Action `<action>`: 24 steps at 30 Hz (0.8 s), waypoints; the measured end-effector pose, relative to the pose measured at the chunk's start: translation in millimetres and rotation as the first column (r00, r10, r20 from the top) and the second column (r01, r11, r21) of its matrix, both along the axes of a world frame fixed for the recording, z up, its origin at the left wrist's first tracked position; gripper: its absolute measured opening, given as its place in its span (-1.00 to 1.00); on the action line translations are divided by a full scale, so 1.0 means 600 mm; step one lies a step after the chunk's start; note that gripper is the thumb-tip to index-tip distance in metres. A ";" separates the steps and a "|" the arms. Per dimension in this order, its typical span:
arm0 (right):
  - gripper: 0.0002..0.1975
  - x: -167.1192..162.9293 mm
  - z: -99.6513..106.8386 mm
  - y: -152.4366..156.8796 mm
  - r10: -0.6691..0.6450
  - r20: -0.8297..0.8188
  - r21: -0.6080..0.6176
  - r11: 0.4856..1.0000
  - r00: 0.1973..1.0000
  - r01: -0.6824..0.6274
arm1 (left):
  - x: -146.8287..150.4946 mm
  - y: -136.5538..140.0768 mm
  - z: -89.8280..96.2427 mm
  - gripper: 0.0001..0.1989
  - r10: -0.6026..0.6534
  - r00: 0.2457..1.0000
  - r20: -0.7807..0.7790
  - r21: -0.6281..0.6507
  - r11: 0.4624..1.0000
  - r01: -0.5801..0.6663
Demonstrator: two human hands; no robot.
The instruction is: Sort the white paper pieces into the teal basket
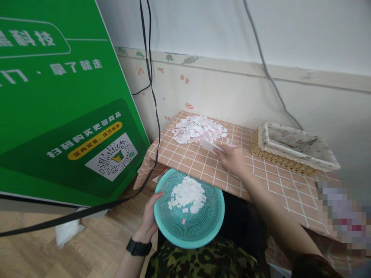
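Left hand (pixel 150 218) grips a round turquoise mesh basket (pixel 203 231) — right hand (pixel 234 160), a flat white card (pixel 210 146).

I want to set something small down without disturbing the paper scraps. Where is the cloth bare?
The checked cloth is bare between the wicker basket and the right forearm, and in a strip between the scrap pile and the turquoise strainer. It is crowded at the pile's near right side, where the right hand holds a white card.
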State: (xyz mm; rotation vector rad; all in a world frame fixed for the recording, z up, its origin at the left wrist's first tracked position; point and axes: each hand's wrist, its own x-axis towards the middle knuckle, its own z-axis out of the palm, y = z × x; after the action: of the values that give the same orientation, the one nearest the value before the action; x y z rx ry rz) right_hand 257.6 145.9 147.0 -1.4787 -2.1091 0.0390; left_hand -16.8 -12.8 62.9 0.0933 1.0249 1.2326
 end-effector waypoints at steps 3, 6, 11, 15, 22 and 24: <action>-0.68 -0.011 -0.016 -0.028 -0.006 0.078 0.006 1.000 0.997 0.006 | -0.004 0.000 -0.003 -0.86 0.012 1.000 -0.007 0.000 1.000 -0.012; -0.69 -0.028 -0.021 -0.044 0.064 0.092 0.000 0.998 0.994 -0.064 | -0.007 -0.001 -0.005 -0.84 0.003 1.000 0.005 0.001 1.000 -0.003; -0.69 -0.050 -0.010 -0.050 0.136 0.003 -0.042 0.990 0.991 -0.136 | -0.007 -0.001 -0.003 -0.85 0.002 1.000 0.007 -0.023 1.000 -0.002; -0.66 -0.099 0.002 -0.063 0.141 -0.127 -0.008 0.990 0.982 -0.144 | -0.004 0.000 -0.002 -0.83 -0.016 1.000 0.016 -0.021 1.000 0.017; -0.73 -0.185 -0.008 -0.056 0.100 -0.244 -0.162 0.977 0.965 -0.142 | -0.001 -0.002 -0.010 -0.85 -0.008 1.000 -0.006 -0.016 1.000 0.007; -0.74 -0.173 -0.020 -0.047 0.014 -0.276 -0.169 0.984 0.961 -0.063 | -0.001 -0.003 -0.011 -0.88 0.006 1.000 -0.018 -0.031 1.000 -0.007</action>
State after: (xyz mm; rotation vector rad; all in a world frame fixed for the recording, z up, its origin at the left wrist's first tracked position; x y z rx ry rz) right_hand 153.7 117.8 135.2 -1.4379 -1.9471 0.4321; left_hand -17.2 -14.7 56.5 0.0773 1.0604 1.2236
